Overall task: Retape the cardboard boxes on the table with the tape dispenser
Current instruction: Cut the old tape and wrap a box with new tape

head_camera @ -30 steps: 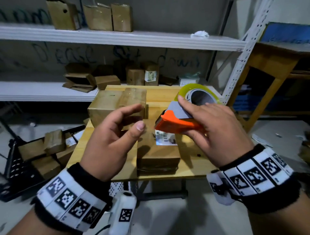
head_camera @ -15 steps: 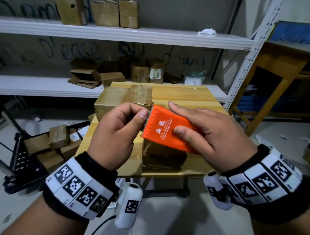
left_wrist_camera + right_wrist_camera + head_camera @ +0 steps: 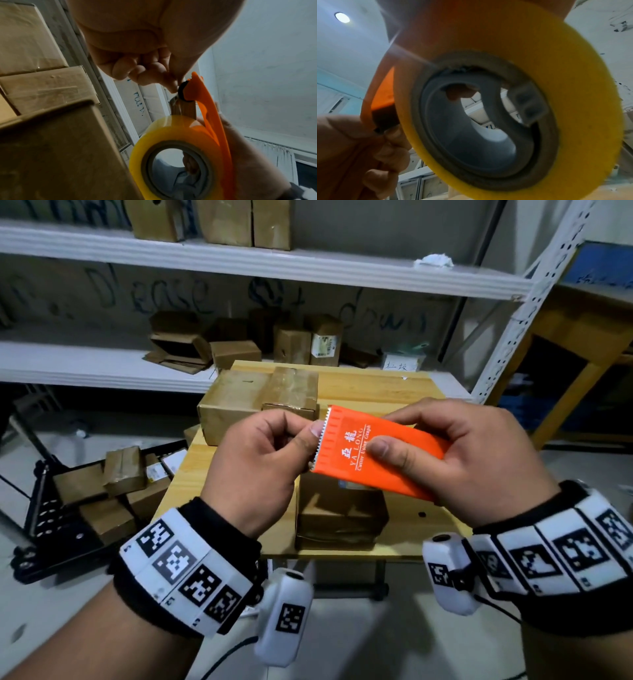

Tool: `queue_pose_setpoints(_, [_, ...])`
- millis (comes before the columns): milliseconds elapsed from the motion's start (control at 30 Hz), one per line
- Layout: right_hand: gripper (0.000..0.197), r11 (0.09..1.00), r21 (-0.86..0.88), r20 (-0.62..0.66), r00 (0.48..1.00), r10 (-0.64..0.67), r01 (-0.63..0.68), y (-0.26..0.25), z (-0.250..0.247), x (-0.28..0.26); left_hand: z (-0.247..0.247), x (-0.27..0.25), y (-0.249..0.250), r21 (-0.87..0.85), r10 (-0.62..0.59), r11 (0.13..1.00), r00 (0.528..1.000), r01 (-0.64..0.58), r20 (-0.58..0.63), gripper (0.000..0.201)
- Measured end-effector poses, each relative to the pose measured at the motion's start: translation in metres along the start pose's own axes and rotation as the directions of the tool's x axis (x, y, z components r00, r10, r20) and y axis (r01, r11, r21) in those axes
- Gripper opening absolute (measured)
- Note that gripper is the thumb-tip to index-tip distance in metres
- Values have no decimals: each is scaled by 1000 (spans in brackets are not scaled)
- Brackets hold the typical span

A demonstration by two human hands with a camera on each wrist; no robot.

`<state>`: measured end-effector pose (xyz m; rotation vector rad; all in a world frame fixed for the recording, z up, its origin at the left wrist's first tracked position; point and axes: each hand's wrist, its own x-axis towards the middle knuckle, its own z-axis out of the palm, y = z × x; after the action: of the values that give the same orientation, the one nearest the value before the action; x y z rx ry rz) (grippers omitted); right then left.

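My right hand (image 3: pixel 455 453) grips the orange tape dispenser (image 3: pixel 370 453) from above, its flat top with white lettering facing me. The yellowish tape roll (image 3: pixel 173 155) hangs under it and fills the right wrist view (image 3: pixel 505 94). At the dispenser's toothed front edge my left hand (image 3: pixel 270 453) pinches with thumb and forefinger (image 3: pixel 171 83); whether tape is between them I cannot tell. Both hands hover above a brown cardboard box (image 3: pixel 339 518) on the wooden table (image 3: pixel 191 481). Two more boxes (image 3: pixel 260 395) stand side by side at the table's far left.
White metal shelves (image 3: pixel 239 265) behind the table carry several cardboard boxes. On the floor at the left a black crate (image 3: pixel 54 515) holds more boxes. A wooden table (image 3: pixel 575 344) stands at the right.
My right hand has turned the dispenser so its orange top faces up and the roll is hidden beneath. My left hand has come in and pinched at the toothed edge.
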<state>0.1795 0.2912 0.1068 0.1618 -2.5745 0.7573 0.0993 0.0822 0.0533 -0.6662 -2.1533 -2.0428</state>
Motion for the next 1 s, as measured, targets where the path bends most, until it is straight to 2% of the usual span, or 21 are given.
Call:
queue_pose_setpoints(133, [57,999,10,53,997,52,-52,0,-1,3,3,2,-3,99,15,995,999,-11,-45,18])
queue_pose_setpoints(233, [50,997,19,55,995,80,-81,0,-3,4,3,3,-1,163,35,986,997,-22,-74,18])
queue_pose_setpoints(467, [61,995,8,77,992,101,-102,4,-1,6,1,5,-6,195,-22,980,995,41,-97,17])
queue_pose_setpoints(667, [58,994,3,82,991,106,-107,7,-4,8,-4,5,-7,234,6,972,991,25,-130,19])
queue_pose_setpoints(1000, [60,993,-33,88,989,115,-112,14,-4,7,-3,4,-10,298,5,954,994,27,-105,18])
